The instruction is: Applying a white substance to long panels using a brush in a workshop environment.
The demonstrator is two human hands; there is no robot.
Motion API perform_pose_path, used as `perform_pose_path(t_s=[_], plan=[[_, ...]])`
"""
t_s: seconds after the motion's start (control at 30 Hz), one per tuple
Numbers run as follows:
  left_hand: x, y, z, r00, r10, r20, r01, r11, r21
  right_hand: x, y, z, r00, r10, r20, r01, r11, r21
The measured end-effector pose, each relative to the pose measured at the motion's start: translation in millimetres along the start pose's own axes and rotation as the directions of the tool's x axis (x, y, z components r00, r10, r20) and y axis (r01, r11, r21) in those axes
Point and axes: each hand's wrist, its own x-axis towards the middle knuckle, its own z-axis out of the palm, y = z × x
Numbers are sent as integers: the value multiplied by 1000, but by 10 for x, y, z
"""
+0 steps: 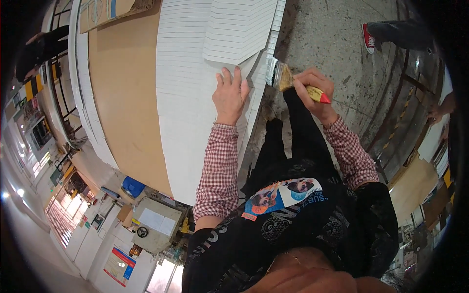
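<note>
White sheets with fine ruled lines (185, 107) lie spread along the table. A folded or overlapping lined piece (239, 34) rests on them at the far end. My left hand (229, 95) lies on the sheets with its fingers spread, fingertips just short of that piece's near edge. In my right hand (315, 90) is a flat paintbrush (318, 94) with a yellow, red-tipped handle. Its bristles point left, at the right edge of the sheets, where a shiny strip (270, 71) shows. I cannot tell whether the bristles touch it.
A brown board (124, 88) covers the table left of the sheets, with a cardboard piece (115, 12) at its far end. A machine with a handwheel (142, 232) stands at the lower left. Other people stand at far left and right; one wears a red shoe (368, 39).
</note>
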Motion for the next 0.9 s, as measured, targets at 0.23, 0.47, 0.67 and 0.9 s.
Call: perform_pose_path(t_s=[0.23,0.47,0.67,0.9], plan=[[38,83,15,1000,-1,-9,1,1000,6,321,128,-62,982,-156,-107,145,984,-99],[-289,150,189,991,-101,-88,96,993,-61,-187,-134,108,1000,-9,-11,9,1000,-25],[-751,74,243,990,-143,-4,143,990,10,95,-35,41,974,-152,-166,144,988,-59],[-517,-27,115,998,-1,-55,-1,999,-37,-312,-50,194,998,-49,-34,47,996,-71]])
